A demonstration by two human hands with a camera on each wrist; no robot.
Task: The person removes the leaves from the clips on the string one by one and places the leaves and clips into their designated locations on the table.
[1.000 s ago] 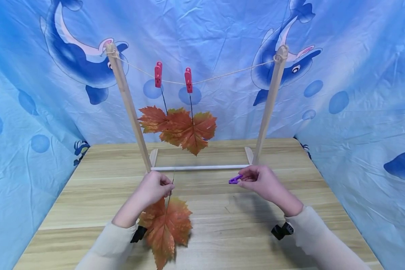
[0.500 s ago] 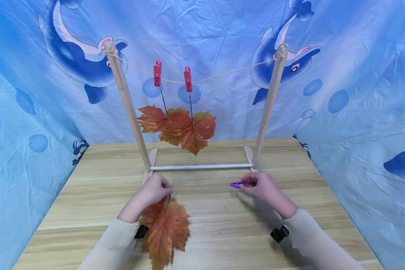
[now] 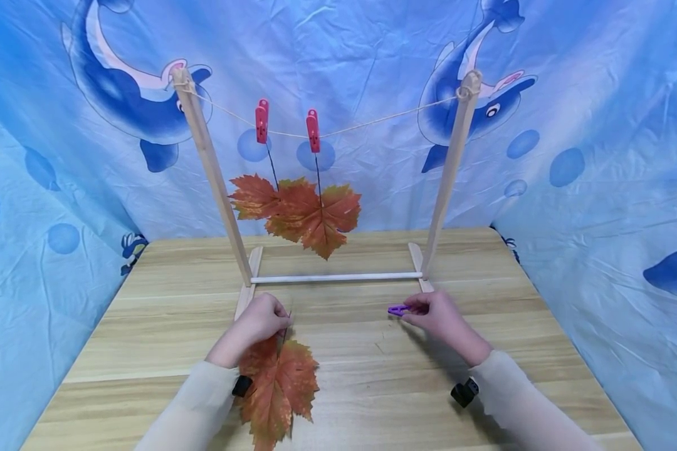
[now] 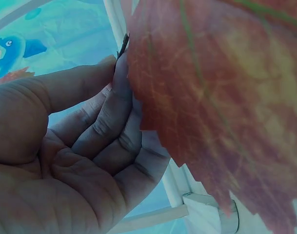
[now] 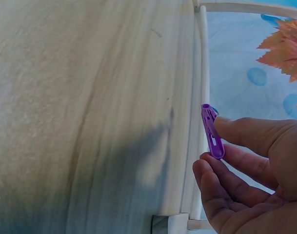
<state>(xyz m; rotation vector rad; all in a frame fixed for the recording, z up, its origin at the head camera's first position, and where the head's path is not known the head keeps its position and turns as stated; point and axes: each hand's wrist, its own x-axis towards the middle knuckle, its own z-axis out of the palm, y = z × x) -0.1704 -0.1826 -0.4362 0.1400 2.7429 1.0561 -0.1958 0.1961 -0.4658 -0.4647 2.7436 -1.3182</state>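
Note:
My left hand (image 3: 262, 319) pinches the dark stem of an orange maple leaf (image 3: 282, 382) between thumb and index finger. The leaf hangs below the hand, near the table front, and fills much of the left wrist view. To the right, my right hand (image 3: 442, 319) pinches a purple clothespin (image 3: 398, 311) between thumb and fingers, close over the table. In the right wrist view the clothespin (image 5: 213, 131) stands out against the rack's white rod. Two red clothespins, one left (image 3: 262, 121) and one right (image 3: 313, 131), hold hanging leaves (image 3: 324, 219) by their stems on a string.
A wooden rack with a left post (image 3: 211, 169) and a right post (image 3: 451, 169) carries the sagging string (image 3: 383, 119). A white rod (image 3: 338, 277) joins the posts low down. Behind the wooden table (image 3: 372, 401) hangs a blue dolphin-print curtain (image 3: 338, 56).
Both hands have come slightly down and nearer to me, the left with the leaf. The right hand has turned the purple clothespin to a flatter angle. The hanging leaves stay put.

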